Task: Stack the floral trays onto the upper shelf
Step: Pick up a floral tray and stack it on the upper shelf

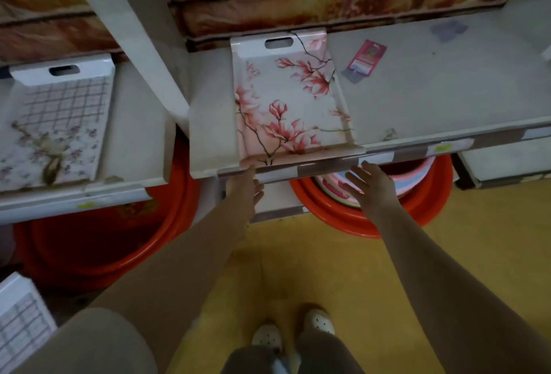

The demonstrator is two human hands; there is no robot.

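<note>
The white rectangular plastic tray with pink magnolia print [286,105] is lying flat on the white shelf [432,90], with its front rim at the shelf lip, directly beyond the left hand [244,189]. That hand is extending straight fingers to the rim and gripping nothing. The right hand [369,186] is hovering spread and empty under the lip. Beyond it, the shelf is carrying only a pink packet [365,57].

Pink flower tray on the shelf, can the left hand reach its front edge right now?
Probably yes: the left hand is open right at the front edge of the pink flower tray, with nothing between them.
</note>
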